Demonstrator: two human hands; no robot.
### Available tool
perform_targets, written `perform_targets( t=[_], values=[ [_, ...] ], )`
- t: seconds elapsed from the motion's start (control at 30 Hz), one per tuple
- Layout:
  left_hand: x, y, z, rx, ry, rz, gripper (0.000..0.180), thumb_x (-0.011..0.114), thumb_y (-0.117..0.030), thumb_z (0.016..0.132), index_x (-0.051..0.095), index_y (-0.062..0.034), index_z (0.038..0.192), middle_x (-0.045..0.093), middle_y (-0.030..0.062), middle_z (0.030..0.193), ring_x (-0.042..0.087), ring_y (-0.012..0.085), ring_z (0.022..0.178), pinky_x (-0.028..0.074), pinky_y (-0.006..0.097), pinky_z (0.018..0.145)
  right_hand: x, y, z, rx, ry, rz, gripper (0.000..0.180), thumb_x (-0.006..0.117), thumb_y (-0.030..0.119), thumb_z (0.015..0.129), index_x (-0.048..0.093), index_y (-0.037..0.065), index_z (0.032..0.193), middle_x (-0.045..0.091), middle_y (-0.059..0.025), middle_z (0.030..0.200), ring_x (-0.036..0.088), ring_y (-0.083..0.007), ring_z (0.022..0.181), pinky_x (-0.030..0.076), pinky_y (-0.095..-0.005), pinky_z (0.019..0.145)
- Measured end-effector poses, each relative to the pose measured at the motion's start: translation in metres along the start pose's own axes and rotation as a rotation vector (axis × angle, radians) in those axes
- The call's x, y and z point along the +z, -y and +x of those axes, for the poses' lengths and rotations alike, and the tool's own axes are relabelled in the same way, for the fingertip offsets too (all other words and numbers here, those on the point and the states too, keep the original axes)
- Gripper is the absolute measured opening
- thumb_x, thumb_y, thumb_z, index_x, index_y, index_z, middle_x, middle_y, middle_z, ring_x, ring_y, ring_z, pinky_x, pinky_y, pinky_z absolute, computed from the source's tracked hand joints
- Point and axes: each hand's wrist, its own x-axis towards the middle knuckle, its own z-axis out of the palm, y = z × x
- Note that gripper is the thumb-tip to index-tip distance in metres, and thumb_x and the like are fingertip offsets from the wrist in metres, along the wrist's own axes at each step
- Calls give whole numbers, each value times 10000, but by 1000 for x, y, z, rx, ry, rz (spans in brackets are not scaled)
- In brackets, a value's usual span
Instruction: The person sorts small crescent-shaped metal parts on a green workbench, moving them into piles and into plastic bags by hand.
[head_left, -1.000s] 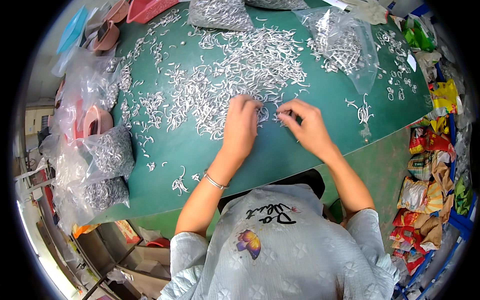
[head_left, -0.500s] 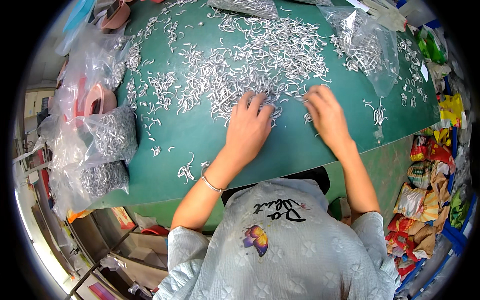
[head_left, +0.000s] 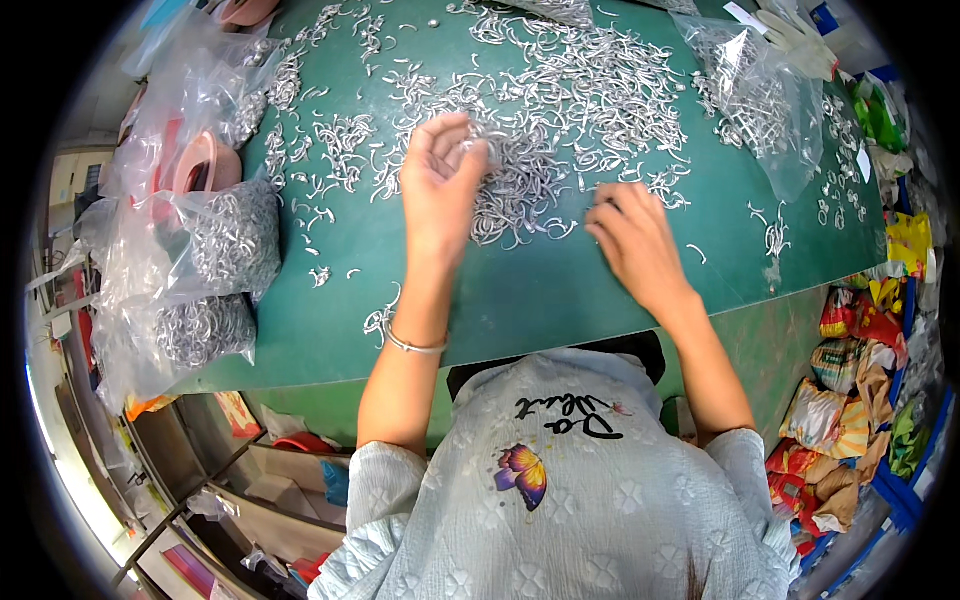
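Seen from the head camera, a person sorts a heap of small curved metal clips (head_left: 560, 110) spread across a green table (head_left: 540, 290), the heap lying just beyond both hands. The left hand (head_left: 440, 185), raised at the heap's near-left edge, pinches a few clips in its fingertips. The right hand (head_left: 635, 240) lies flat with fingers spread at the heap's near-right edge, and is the closer to the loose clips.
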Motion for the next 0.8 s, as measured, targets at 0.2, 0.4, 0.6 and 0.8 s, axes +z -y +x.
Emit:
perform_targets(
  t=[0.2,0.4,0.6,0.8],
  values=[
    [-30,6,17,411,4,568,304,481,86,916,595,27,1191,538,171,1353,580,257,1182,476,355,991,-8,11,2,108,-102,-29,176,686,62,789,612,43,947,571,-74,1001,513,-282,948,399,-392,798],
    [-17,2,-30,590,21,926,297,583,87,834,633,-13,1109,639,179,1136,607,353,1091,473,386,942,11,22,7,36,79,43,190,707,73,783,605,57,943,566,-65,989,504,-276,963,383,-377,789],
    [-13,10,-99,308,145,939,296,656,40,815,632,-20,1104,595,144,1081,581,318,975,470,388,843,-3,16,-4,106,-81,130,114,690,16,783,637,47,879,630,-62,888,546,-261,845,397,-361,762],
    [-11,21,-119,242,169,873,303,668,18,813,628,-13,1112,591,138,1063,570,321,963,461,383,846,-5,35,-13,126,-51,163,124,704,9,769,651,25,880,645,-78,898,560,-264,841,416,-365,753]
  ],
)
